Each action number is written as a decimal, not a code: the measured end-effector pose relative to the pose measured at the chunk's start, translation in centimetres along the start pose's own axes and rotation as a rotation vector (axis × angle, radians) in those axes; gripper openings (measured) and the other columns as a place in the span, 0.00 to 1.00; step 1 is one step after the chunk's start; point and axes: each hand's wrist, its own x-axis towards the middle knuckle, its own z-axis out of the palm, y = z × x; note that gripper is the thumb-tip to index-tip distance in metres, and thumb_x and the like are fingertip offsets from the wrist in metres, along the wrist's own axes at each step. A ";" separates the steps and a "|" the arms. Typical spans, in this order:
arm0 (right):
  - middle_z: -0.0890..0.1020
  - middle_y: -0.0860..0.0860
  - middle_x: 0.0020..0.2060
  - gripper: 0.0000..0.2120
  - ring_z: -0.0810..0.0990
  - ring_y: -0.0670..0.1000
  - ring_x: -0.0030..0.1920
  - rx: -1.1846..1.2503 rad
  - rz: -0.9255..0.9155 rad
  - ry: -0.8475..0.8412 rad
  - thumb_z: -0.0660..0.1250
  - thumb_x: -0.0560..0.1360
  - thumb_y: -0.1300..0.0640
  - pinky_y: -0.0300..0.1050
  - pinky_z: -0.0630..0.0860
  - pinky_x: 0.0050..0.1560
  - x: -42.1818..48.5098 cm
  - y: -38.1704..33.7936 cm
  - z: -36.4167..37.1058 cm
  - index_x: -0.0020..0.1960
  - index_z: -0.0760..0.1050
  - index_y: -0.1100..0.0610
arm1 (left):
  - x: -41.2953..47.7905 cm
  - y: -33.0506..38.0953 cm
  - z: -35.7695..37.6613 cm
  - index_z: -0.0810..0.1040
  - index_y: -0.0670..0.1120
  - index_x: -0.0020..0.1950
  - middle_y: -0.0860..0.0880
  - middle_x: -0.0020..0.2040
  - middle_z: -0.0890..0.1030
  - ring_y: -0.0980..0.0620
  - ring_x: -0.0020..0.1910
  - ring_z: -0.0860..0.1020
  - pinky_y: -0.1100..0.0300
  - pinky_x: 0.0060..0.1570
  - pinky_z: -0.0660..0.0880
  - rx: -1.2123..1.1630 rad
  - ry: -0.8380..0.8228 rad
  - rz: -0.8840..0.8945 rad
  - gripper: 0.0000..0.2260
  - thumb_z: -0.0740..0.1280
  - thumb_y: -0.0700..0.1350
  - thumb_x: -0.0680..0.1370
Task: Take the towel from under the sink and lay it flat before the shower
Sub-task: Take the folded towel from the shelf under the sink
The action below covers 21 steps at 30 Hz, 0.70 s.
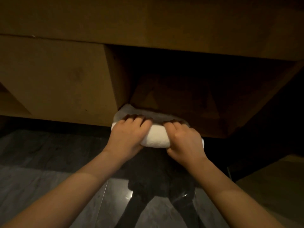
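Folded white towel [155,137] sits at the front lip of the shelf [181,102] under the sink, long axis left-right; left hand [130,134] and right hand [184,139] each clamp an end, both grips equally near, so pull straight back.

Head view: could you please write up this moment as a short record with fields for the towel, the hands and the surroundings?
towel: white, folded thick, at the front edge of the compartment, its back part in shadow
left hand: grips the towel's left end, fingers curled over the top
right hand: grips the towel's right end
compartment: dark opening in the wooden cabinet
floor: grey, glossy, below the arms
stage: towel held, not yet unfolded or laid out
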 end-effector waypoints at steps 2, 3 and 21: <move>0.80 0.53 0.36 0.29 0.80 0.56 0.32 -0.002 -0.023 0.001 0.79 0.47 0.56 0.43 0.73 0.27 0.4 -0.2 -1.5 0.47 0.78 0.56 | -0.1 -0.3 -1.6 0.76 0.48 0.55 0.47 0.49 0.82 0.45 0.44 0.81 0.53 0.38 0.77 -0.025 0.004 -0.011 0.31 0.81 0.52 0.55; 0.80 0.53 0.37 0.29 0.80 0.55 0.33 0.008 -0.028 -0.001 0.79 0.48 0.56 0.43 0.73 0.28 0.5 -0.4 -2.2 0.48 0.77 0.56 | -0.1 -0.5 -2.5 0.76 0.48 0.55 0.47 0.49 0.81 0.46 0.45 0.81 0.52 0.39 0.77 -0.037 0.006 -0.019 0.31 0.80 0.52 0.56; 0.77 0.49 0.54 0.26 0.77 0.53 0.53 0.058 -0.199 0.019 0.72 0.66 0.54 0.43 0.70 0.41 5.3 -4.3 -14.3 0.62 0.69 0.50 | -0.3 -4.6 -15.1 0.76 0.51 0.58 0.51 0.49 0.81 0.49 0.45 0.81 0.57 0.33 0.74 0.024 0.073 -0.137 0.27 0.76 0.56 0.62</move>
